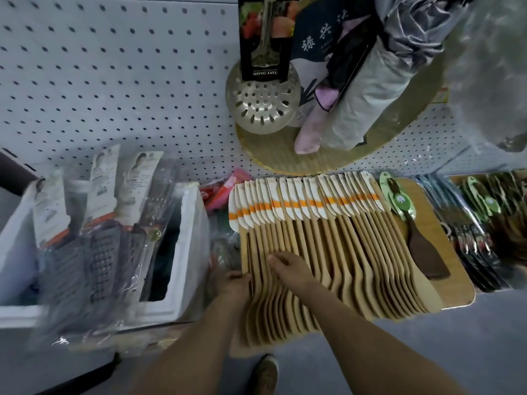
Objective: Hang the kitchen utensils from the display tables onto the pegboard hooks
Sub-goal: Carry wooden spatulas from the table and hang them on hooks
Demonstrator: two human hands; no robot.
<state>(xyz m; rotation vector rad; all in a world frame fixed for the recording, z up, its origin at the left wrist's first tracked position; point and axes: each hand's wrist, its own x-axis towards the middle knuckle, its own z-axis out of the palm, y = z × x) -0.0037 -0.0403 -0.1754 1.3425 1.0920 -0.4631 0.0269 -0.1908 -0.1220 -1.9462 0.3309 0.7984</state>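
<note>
1. The graters (94,252) in the white foam box (188,246) are being smeared by motion blur. The packets past the right edge of the wooden board (459,283) are being cut off by the frame, and their contents cannot be made out.
2. The board's near left corner is being covered by the two forearms.
3. The left hand (235,285) is being held against the left end of the row of wooden spatulas (342,246). Its fingers are being bent toward the outermost one, but whether it is being gripped cannot be told.
4. The right hand (291,267) is being laid over the handles near the row's left end, fingers relaxed and slightly spread, touching the wood, with nothing being clasped.
5. The spatulas are being carried overlapped across the board, from its left edge almost to its right. Their long axes are being kept running from far edge to near edge, with labelled handle ends pointing toward the pegboard (99,81) and blades pointing toward the person.
</note>
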